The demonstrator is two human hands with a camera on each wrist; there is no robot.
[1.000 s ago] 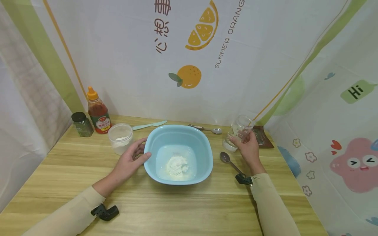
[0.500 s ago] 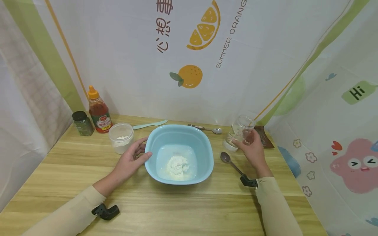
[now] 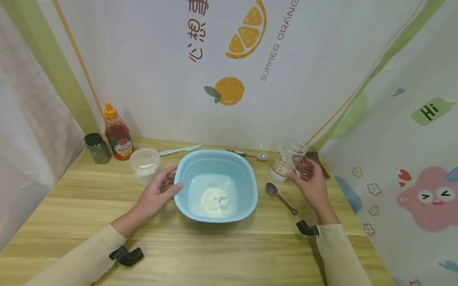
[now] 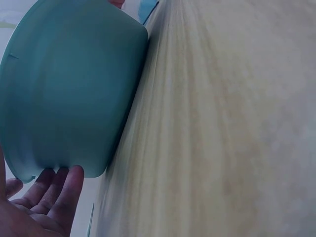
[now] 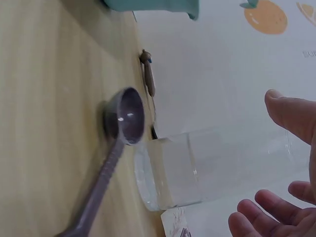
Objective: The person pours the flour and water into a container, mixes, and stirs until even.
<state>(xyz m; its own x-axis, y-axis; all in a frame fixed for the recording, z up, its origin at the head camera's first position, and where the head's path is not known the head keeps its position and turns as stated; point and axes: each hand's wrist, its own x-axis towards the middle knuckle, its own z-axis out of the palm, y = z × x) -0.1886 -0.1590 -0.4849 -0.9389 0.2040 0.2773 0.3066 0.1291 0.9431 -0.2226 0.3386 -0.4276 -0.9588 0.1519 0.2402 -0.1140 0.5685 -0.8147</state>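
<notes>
The basin (image 3: 216,165) looks smooth plastic, the cup (image 5: 217,168) clear and glossy, the table (image 3: 229,254) wood-grained.

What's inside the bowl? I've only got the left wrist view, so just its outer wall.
Observer: White powder, heaped on the floor of the bowl.
Operator: Is the right hand holding anything?
Observer: The right hand is right beside the glass but not wrapped round it.
Operator: Any spoon within its reach?
Observer: Looks so: a dark spoon lies on the table between the bowl and that hand.
</notes>
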